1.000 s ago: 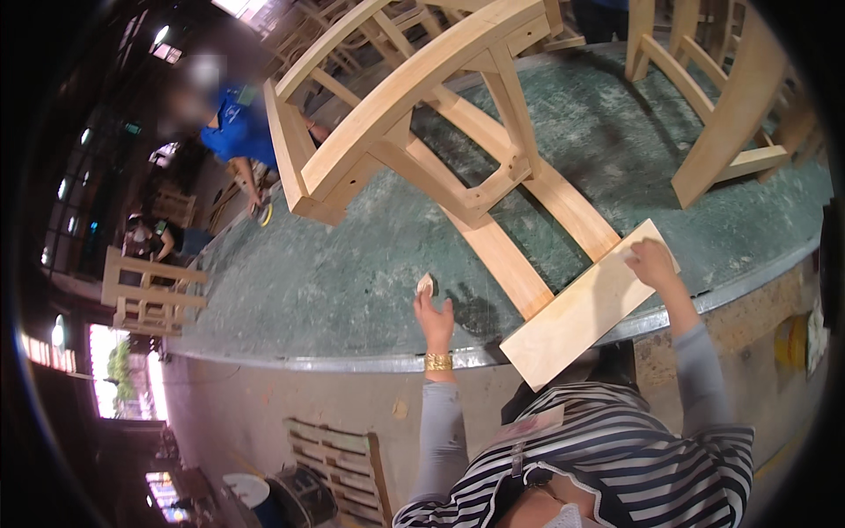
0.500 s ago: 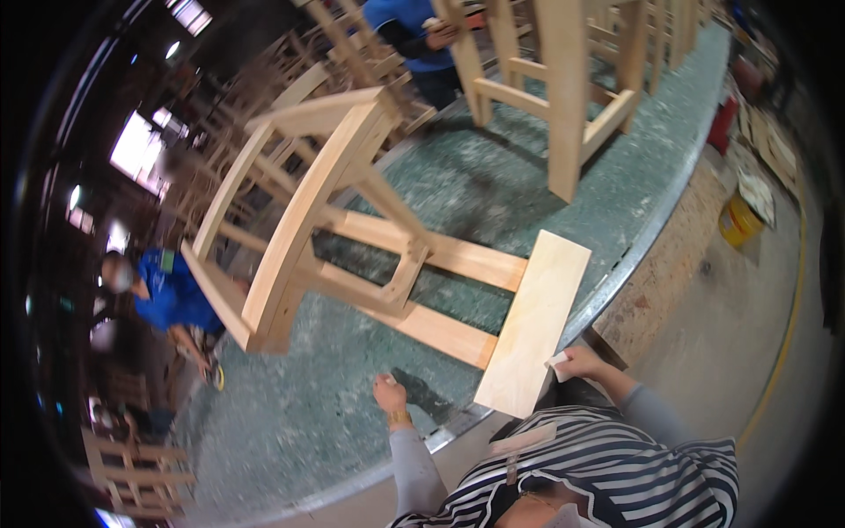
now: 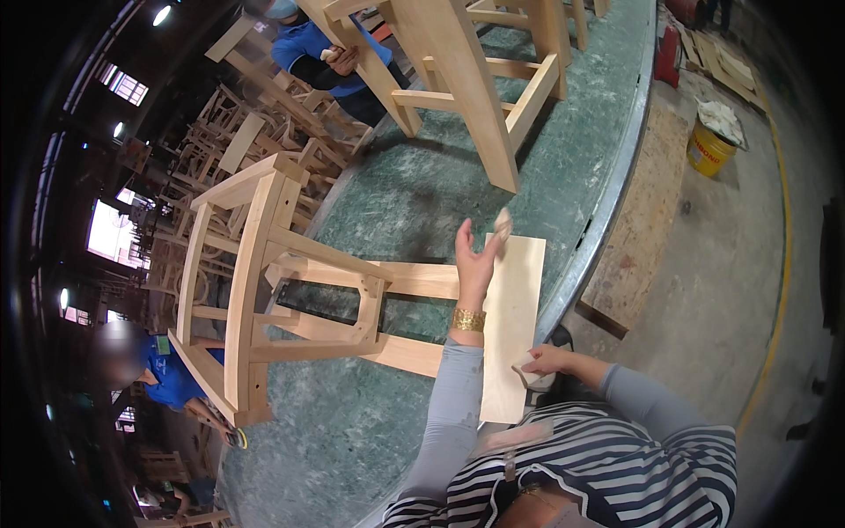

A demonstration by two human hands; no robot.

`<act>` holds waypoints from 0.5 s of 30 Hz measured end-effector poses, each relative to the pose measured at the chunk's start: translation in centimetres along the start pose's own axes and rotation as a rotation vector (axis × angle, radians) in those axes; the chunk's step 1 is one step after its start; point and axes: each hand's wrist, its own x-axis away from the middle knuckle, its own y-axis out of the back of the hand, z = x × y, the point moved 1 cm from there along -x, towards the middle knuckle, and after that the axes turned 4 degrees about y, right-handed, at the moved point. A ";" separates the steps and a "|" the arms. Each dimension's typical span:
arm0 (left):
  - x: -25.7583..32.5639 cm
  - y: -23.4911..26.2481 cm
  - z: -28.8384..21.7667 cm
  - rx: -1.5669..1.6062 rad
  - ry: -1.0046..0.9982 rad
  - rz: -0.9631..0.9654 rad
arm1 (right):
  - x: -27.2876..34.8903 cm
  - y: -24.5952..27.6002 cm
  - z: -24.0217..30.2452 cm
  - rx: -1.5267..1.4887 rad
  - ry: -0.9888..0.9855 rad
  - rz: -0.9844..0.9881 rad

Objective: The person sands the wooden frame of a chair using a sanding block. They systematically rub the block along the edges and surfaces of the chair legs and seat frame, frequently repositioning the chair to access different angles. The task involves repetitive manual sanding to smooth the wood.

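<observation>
A flat pale wooden board (image 3: pixel 513 308) lies on the green worktable (image 3: pixel 414 202), its near end sticking out over the table's edge. My left hand (image 3: pixel 475 257) is raised over the board's far left side and pinches a small light pad (image 3: pixel 503 223) between fingertips. My right hand (image 3: pixel 539 362) grips the board's near right edge. Just left of the board lies a bare wooden chair frame (image 3: pixel 282 299) on its side.
Another unfinished chair frame (image 3: pixel 475 70) stands at the far end of the table, where a person in blue (image 3: pixel 326 53) works. A second person in blue (image 3: pixel 167 378) is at lower left. Stacked chair frames (image 3: pixel 238 141) fill the left. A yellow bucket (image 3: pixel 709 150) sits on the floor at right.
The view has swung and come closer. My left hand rose from the table beside the chair frame to the board's far end. My right hand stays on the board's near edge.
</observation>
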 end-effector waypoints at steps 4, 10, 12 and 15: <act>1.1 4.0 -0.2 -0.016 -0.001 0.026 | 0.4 -0.4 0.8 -0.129 -0.041 0.065; 12.0 18.6 3.4 0.105 0.408 -0.303 | 1.1 0.2 -0.5 -0.398 -0.188 0.266; 15.1 25.9 3.4 0.071 0.355 -0.490 | 1.2 -1.3 -0.2 -0.430 -0.232 0.346; 14.7 31.1 1.9 -0.036 0.126 -0.645 | 2.0 -3.8 -0.7 -0.537 -0.214 0.346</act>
